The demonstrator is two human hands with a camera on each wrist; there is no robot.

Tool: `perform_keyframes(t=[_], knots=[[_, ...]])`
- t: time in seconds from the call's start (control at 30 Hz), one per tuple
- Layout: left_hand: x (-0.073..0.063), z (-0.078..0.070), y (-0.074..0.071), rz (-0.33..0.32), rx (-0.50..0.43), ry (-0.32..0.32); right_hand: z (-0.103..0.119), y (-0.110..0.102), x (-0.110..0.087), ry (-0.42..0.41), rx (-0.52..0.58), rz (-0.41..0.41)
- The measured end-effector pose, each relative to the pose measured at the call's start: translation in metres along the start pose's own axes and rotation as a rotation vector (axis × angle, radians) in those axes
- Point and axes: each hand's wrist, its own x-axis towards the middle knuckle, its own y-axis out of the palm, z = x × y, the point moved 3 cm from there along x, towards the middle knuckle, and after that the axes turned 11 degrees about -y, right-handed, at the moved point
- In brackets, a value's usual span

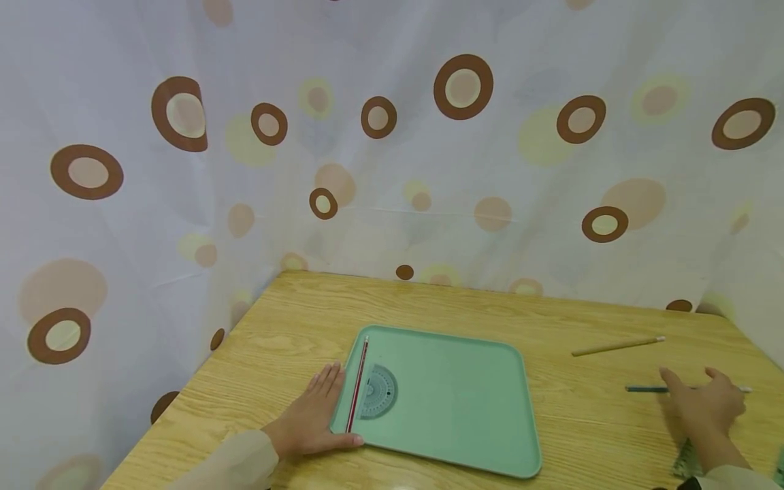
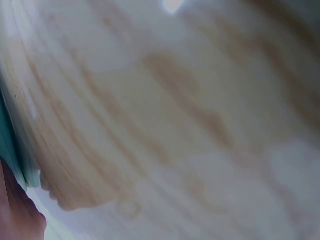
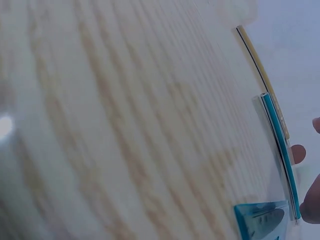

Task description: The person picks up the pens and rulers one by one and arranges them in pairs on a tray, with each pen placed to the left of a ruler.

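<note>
A light green tray (image 1: 453, 408) lies on the table. My left hand (image 1: 309, 415) rests against its left side, fingers along the edge and thumb at the near-left corner. On the tray's left part are a red pencil (image 1: 358, 384) and a clear protractor (image 1: 380, 393), side by side. Over at the right, my right hand (image 1: 704, 405) hovers over a blue pencil (image 1: 646, 389), thumb and fingers spread apart and part of the pencil hidden. In the right wrist view, fingertips (image 3: 312, 202) show close beside that blue pencil (image 3: 279, 145).
A yellowish-brown pencil (image 1: 618, 346) lies beyond the blue one. Under my right wrist is a transparent greenish piece (image 1: 686, 461), partly hidden; a green edge (image 1: 780, 466) shows at the far right. A patterned curtain (image 1: 392, 163) stands behind the wooden table (image 1: 294, 313).
</note>
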Motion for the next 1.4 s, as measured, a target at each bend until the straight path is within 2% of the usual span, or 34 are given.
perform_keyframes(t=[0.2, 0.37, 0.53, 0.63, 0.83, 1.03, 1.27, 1.4], knots=[[0.001, 0.002, 0.002, 0.0, -0.005, -0.002, -0.004, 0.001, 0.0, 0.086, 0.026, -0.077], [0.001, 0.002, 0.003, -0.001, -0.005, -0.006, -0.008, 0.0, 0.001, 0.113, 0.048, -0.112], [0.001, 0.001, 0.001, 0.004, -0.005, -0.002, -0.013, 0.001, 0.003, 0.149, 0.046, -0.117], [0.001, 0.001, 0.001, 0.011, -0.007, -0.001, -0.016, 0.003, 0.005, 0.168, 0.004, -0.11], [0.001, 0.001, 0.001, 0.012, -0.011, -0.014, -0.017, 0.005, 0.013, 0.165, -0.149, -0.042], [0.001, 0.001, 0.002, 0.017, -0.02, -0.019, -0.013, 0.004, 0.015, 0.166, -0.25, 0.044], [0.001, 0.001, 0.002, 0.018, -0.019, -0.023, -0.007, 0.003, 0.012, 0.143, -0.315, 0.125], [0.0, 0.0, 0.001, 0.015, -0.022, -0.018, -0.008, 0.002, 0.013, 0.11, -0.355, 0.143]])
